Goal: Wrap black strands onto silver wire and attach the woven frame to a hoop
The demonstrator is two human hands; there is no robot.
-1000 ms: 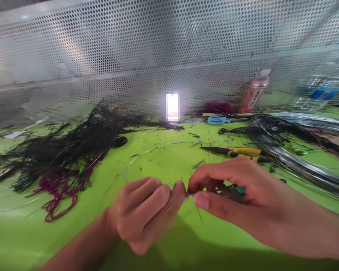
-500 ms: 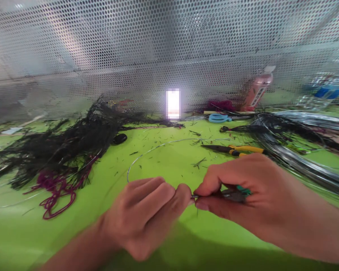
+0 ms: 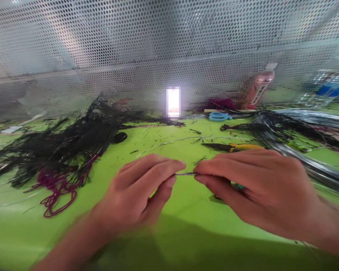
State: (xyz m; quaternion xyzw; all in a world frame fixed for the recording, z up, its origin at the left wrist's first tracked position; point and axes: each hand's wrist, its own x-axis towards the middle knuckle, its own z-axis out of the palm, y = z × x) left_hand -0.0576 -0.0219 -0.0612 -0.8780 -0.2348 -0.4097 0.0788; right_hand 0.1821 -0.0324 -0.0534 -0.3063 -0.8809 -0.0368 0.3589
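Note:
My left hand [image 3: 141,192] and my right hand [image 3: 257,188] meet over the green table [image 3: 169,233]. Both pinch a thin silver wire [image 3: 185,174], fingertips a short way apart with a bare stretch of wire between them. More of the wire curves away behind the hands over the table toward the right. Under my right palm a small teal-handled tool [image 3: 237,186] shows in part; I cannot tell whether the hand grips it.
A heap of black fibres [image 3: 64,145] with a magenta cord [image 3: 56,188] lies at the left. Yellow-handled pliers [image 3: 234,147], blue scissors [image 3: 219,116], a pink bottle [image 3: 258,88], wire coils [image 3: 307,162] and a water bottle [image 3: 324,90] stand at the right. A perforated metal wall [image 3: 169,56] closes the back.
Both hands have risen and drawn slightly apart, exposing a short stretch of wire between the fingertips. The left hand's fingers have uncurled into a flatter pinch.

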